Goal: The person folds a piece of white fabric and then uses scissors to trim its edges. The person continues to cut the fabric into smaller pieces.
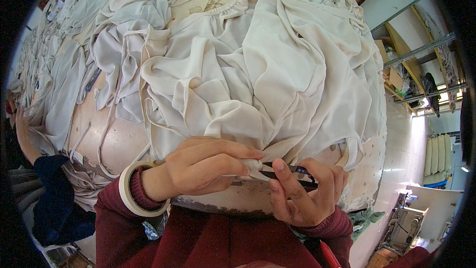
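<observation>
Head view matched what I saw from the floor: a worktable (126, 140) heaped with pale cloth (280, 69), which sprawled from the far side down toward the near edge, so a tug on one fold might, I thought, drag its neighbours along and upset the hold. Loose straps (102, 141) trailed near that edge, over to the left. Both hands were at the middle of the near edge, the left hand (204, 164) bent inward and the right hand (310, 191) facing it. A roll of tape (126, 196) ringed the left wrist; to my eye it could snag a strap if that arm swung across. The right hand was curled around black snips (267, 173), gripping them firmly enough, and here lay my chief worry: the blades sat just beside the left fingertips, so a slipping pinch or a hasty squeeze could nick skin or bite into good fabric. The snips pointed to the person's left, handles to the right, their long axis running roughly along the near edge. Smallest of all was a bunched bit of fabric (253, 165), pinched in the left fingertips just above that edge; whether the blades touched it, or stood apart from each other, I couldn't tell.
</observation>
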`<move>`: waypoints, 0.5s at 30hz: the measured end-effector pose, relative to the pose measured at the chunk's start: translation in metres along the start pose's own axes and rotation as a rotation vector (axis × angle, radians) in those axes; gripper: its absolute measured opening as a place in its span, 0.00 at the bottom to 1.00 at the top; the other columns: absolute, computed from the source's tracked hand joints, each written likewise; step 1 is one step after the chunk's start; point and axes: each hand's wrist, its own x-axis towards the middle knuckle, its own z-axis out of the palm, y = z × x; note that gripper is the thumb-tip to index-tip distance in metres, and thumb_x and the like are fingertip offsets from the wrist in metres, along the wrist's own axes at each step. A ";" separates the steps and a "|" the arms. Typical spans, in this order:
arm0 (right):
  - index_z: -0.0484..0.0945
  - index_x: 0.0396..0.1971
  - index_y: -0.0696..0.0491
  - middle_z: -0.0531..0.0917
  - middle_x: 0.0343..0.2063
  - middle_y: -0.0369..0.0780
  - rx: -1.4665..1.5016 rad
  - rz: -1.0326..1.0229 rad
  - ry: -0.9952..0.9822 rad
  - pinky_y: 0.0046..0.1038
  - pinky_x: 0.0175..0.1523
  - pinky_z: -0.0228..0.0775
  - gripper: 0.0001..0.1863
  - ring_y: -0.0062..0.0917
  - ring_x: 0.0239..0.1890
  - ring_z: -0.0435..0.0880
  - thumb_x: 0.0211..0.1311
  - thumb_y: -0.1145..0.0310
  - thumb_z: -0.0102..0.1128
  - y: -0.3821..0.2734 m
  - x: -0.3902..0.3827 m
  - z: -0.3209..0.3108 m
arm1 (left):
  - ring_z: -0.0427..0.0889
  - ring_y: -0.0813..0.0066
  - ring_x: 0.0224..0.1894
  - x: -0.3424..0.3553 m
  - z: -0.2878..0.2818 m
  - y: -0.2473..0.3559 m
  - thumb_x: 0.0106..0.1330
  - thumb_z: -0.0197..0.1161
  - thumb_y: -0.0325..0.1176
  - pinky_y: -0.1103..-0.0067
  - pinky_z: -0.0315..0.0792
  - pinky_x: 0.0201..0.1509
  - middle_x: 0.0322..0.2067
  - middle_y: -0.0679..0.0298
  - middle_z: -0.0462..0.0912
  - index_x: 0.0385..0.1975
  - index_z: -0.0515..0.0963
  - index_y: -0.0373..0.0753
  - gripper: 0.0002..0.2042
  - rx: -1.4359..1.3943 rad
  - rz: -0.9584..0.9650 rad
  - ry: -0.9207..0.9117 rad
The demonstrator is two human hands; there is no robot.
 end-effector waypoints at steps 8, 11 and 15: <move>0.83 0.50 0.43 0.73 0.36 0.39 -0.019 -0.017 -0.001 0.30 0.40 0.61 0.25 0.29 0.32 0.68 0.47 0.65 0.68 0.000 0.000 0.001 | 0.87 0.63 0.35 -0.001 0.002 0.000 0.42 0.67 0.18 0.76 0.80 0.34 0.39 0.53 0.85 0.27 0.79 0.35 0.11 0.024 0.001 0.020; 0.83 0.50 0.43 0.73 0.36 0.39 -0.027 -0.013 0.006 0.30 0.40 0.61 0.25 0.29 0.32 0.68 0.46 0.65 0.68 0.000 0.000 0.002 | 0.86 0.63 0.32 0.000 0.001 -0.001 0.44 0.67 0.19 0.76 0.79 0.32 0.39 0.53 0.85 0.27 0.79 0.35 0.10 0.054 0.030 0.012; 0.83 0.50 0.43 0.73 0.36 0.38 -0.030 0.005 0.013 0.30 0.40 0.61 0.26 0.29 0.32 0.68 0.45 0.65 0.68 -0.001 0.000 0.003 | 0.84 0.64 0.27 -0.001 -0.005 -0.001 0.47 0.69 0.22 0.77 0.76 0.27 0.40 0.53 0.84 0.28 0.79 0.33 0.08 0.019 0.029 -0.117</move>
